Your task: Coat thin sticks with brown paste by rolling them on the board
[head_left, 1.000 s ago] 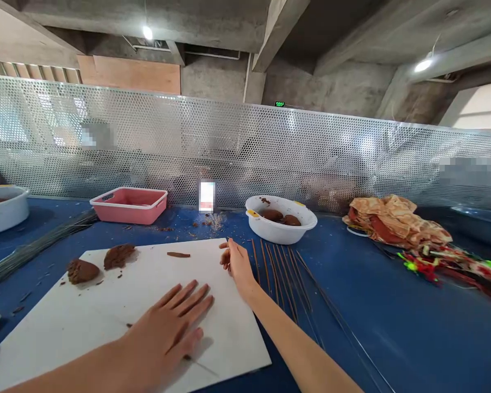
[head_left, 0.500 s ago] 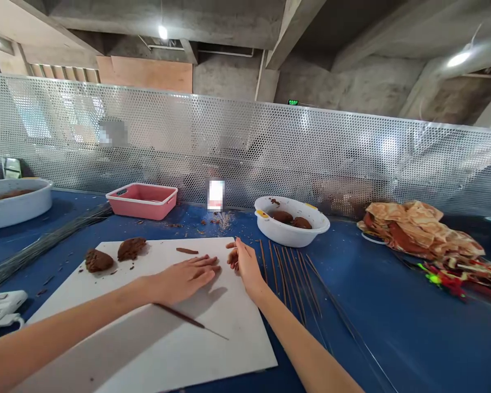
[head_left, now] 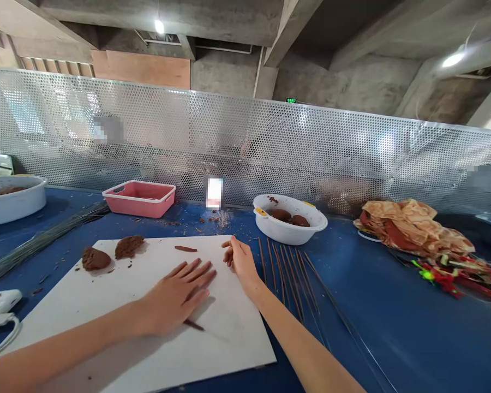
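Observation:
My left hand (head_left: 175,295) lies flat, palm down and fingers spread, over a white board (head_left: 221,355). Beneath it runs a thin wire coated in brown clay-like material, mostly covered by the hand; a short dark piece of the coated wire (head_left: 193,325) shows below the thumb. My right hand (head_left: 240,262) hovers at the board's right edge, fingers loosely curled and apart, with nothing visible in them. A small brown roll (head_left: 185,249) lies beyond my left fingertips. Two brown lumps, a left one (head_left: 95,259) and a right one (head_left: 129,247), sit on the board's far left.
Several coated sticks (head_left: 286,273) lie right of the board on the blue table (head_left: 393,327). Behind stand a white basin (head_left: 286,234) with brown lumps and a pink basket (head_left: 139,207). Bare wires (head_left: 45,240) and a power strip (head_left: 0,305) are left; crumpled cloth-like material (head_left: 417,226) is right.
My left hand has slid nearer to me, its fingers spreading wider. The coated wire, much of it visible before, is now mostly under the hand. My right hand has barely moved.

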The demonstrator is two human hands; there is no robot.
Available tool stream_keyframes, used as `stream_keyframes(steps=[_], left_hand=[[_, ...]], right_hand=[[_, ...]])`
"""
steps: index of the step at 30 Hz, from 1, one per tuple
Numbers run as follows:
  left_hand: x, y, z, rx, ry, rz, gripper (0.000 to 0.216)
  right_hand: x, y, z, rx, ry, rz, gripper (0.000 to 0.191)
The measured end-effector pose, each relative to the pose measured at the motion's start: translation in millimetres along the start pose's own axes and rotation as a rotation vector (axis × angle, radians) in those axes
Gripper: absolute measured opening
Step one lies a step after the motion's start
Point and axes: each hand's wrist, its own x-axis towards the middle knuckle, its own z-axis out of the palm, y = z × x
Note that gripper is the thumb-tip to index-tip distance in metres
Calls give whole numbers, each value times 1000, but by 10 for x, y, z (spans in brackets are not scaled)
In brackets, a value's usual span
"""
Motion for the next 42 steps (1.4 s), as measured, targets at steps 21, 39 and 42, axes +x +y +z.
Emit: stream_keyframes(steps=[21, 39, 42], left_hand=[[-340, 5, -58, 4, 98, -112, 55], [-405, 326, 8, 45, 9, 51, 66], [-298, 287, -1, 12, 3, 74, 60]], right_hand=[[-58, -2, 27, -31, -26, -74, 49], [-62, -33, 38, -24, 8, -122, 46], [-60, -34, 48, -28, -3, -139, 45]])
